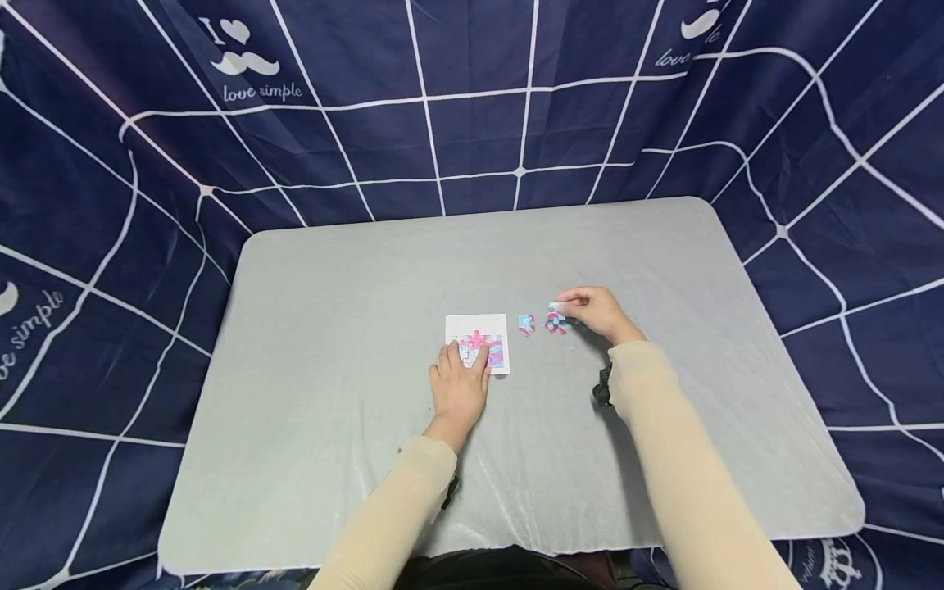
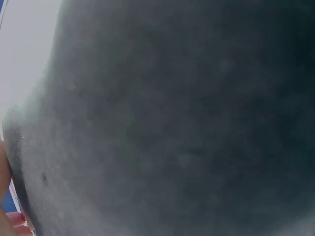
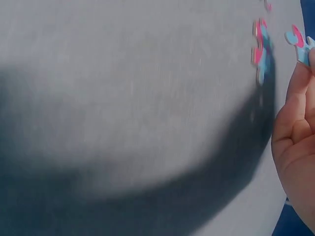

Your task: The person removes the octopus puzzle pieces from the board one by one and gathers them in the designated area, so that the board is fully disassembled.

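Note:
A white square puzzle tray [image 1: 475, 323] lies near the middle of the table, its lower part filled with joined pink and blue jigsaw pieces [image 1: 496, 351]. My left hand [image 1: 459, 392] rests over the tray's lower edge, fingers spread on the pieces and hiding some of them. To the right, my right hand [image 1: 596, 313] pinches a blue and pink jigsaw piece [image 3: 298, 41] between thumb and fingers, lifted off the table. Just below it a second jigsaw piece [image 3: 262, 51] lies on the cloth. The left wrist view is mostly dark and blurred.
Another loose jigsaw piece [image 1: 526, 325] lies between the tray and my right hand. A grey cloth covers the table [image 1: 332, 328]. Dark blue curtains [image 1: 472, 131] with white lines hang along the back and both sides.

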A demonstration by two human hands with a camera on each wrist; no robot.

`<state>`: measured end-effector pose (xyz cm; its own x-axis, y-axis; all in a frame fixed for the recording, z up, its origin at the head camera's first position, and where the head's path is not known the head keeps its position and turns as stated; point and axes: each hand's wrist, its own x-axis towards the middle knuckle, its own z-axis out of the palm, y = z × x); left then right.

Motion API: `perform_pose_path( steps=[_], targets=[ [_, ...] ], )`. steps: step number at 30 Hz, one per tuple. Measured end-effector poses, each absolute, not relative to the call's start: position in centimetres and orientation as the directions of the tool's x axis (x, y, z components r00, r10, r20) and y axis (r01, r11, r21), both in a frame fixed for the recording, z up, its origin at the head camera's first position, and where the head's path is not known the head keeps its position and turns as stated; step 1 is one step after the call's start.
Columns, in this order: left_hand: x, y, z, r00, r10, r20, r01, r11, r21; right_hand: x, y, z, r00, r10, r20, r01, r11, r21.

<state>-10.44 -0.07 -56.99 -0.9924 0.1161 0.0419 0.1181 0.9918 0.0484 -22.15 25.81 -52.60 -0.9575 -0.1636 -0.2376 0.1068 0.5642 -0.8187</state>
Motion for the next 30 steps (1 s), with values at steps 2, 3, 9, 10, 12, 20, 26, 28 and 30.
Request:
perform_pose_path(
  steps=[2, 3, 9, 10, 12, 20, 26, 28, 30],
  targets=[
    [-10.4, -0.1, -57.0, -0.993, 0.114, 0.040, 0.116, 0.992, 0.046, -22.1, 26.5, -52.6, -0.955, -0.161, -0.249, 0.116, 0.570, -0.814],
    [-10.5, -0.1, -57.0, -0.993, 0.113, 0.038, 0.115, 0.992, 0.047, -22.1, 26.8, -52.6, -0.954, -0.163, -0.252, 0.117, 0.572, -0.812],
    [-10.5, -0.1, -56.8, -0.993, 0.117, 0.024, 0.118, 0.992, 0.044, -22.0, 28.5, -52.6, -0.947, -0.145, -0.286, 0.156, 0.570, -0.806],
    [-10.5, -0.1, -56.8, -0.993, 0.117, 0.022, 0.118, 0.992, 0.043, -21.9, 28.8, -52.6, -0.945, -0.140, -0.295, 0.168, 0.569, -0.805],
    [-10.4, -0.1, -56.7, -0.993, 0.117, 0.020, 0.118, 0.992, 0.042, -21.9, 29.3, -52.6, -0.940, -0.144, -0.310, 0.178, 0.568, -0.804],
    [-10.4, -0.1, -56.9, -0.993, 0.116, 0.029, 0.117, 0.992, 0.040, -21.5, 30.5, -52.0, -0.919, -0.164, -0.358, 0.198, 0.592, -0.781],
    [-10.4, -0.1, -56.8, -0.993, 0.117, 0.027, 0.118, 0.992, 0.034, -21.4, 30.7, -52.0, -0.910, -0.175, -0.376, 0.195, 0.621, -0.759],
    [-10.4, -0.1, -56.7, -0.993, 0.116, 0.023, 0.117, 0.993, 0.035, -21.3, 30.7, -52.0, -0.910, -0.170, -0.379, 0.195, 0.630, -0.752],
    [-10.4, -0.1, -56.6, -0.993, 0.115, 0.017, 0.115, 0.993, 0.033, -21.3, 30.6, -52.0, -0.913, -0.166, -0.373, 0.191, 0.633, -0.750]
  ],
)
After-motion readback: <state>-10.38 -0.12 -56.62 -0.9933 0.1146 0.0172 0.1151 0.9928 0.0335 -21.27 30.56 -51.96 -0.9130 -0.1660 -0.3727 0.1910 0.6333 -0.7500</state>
